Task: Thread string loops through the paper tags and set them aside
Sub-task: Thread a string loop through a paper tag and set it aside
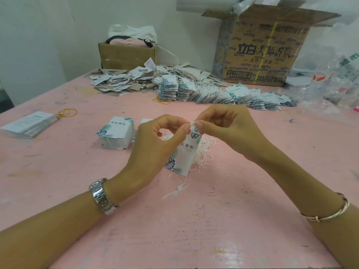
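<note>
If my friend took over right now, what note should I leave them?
Left hand pinches the top of the paper tag, held above the table.
Right hand pinches the white string loop at the tag's top.
Spare strings lie behind the tag; unthreaded stack sits to its left.
Done: threaded tags in rows at the back.
Left: finish this tag, set it aside, then the stack.

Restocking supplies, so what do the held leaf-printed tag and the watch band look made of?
Leaf-printed white paper tag: thin card, apparently matte, hanging flat without drooping. Silver linked watch band: polished metal, bright glints on the links; probably steel.
</note>
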{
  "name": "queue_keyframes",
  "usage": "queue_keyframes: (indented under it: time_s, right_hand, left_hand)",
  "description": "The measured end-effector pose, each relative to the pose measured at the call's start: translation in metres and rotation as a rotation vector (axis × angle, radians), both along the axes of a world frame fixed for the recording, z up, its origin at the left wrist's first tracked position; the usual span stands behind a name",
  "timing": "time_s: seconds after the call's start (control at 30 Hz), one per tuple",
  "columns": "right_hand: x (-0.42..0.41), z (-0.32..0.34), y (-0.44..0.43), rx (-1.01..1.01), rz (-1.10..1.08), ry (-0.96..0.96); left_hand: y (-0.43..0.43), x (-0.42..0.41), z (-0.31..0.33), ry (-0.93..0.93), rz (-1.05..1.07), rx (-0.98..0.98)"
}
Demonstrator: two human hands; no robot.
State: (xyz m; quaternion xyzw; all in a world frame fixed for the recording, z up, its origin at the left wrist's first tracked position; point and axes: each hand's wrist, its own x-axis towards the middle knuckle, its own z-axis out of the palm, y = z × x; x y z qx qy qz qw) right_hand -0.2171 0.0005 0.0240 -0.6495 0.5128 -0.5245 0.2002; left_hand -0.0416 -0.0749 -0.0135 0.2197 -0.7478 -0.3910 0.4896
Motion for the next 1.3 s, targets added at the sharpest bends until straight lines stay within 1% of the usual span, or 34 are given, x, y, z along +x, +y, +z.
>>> queue_keyframes:
  time_s: [0.13,0.6,0.83,1.03,1.23,1.3]
  right_hand:
    - [0.0008,0.0000,0.0004,-0.011,-0.026,0.033]
    - [0.0030,0.0003,0.0001,0.001,-0.030,0.025]
    - [0.0022,-0.0032,-0.0011,0.012,-0.032,0.069]
    - [0.0002,-0.0048,-0.0023,0.020,-0.022,0.090]
    - [-0.0025,-0.0053,-0.0023,0.152,0.078,0.012]
    - [-0.0017,-0.0061,-0.0028,0.169,0.085,-0.003]
  left_hand:
    - [0.0006,-0.0005,0.0001,0.000,-0.006,0.007]
    - [-0.0001,-0.0016,-0.0014,-0.010,-0.009,0.000]
    - [-0.0026,-0.0023,-0.0036,-0.027,-0.015,-0.029]
    - [-0.0039,-0.0005,-0.0031,-0.097,-0.012,-0.092]
    - [-0.0058,0.0024,0.0006,-0.165,-0.033,-0.268]
    - [-0.0057,0.0029,0.0011,-0.171,-0.044,-0.284]
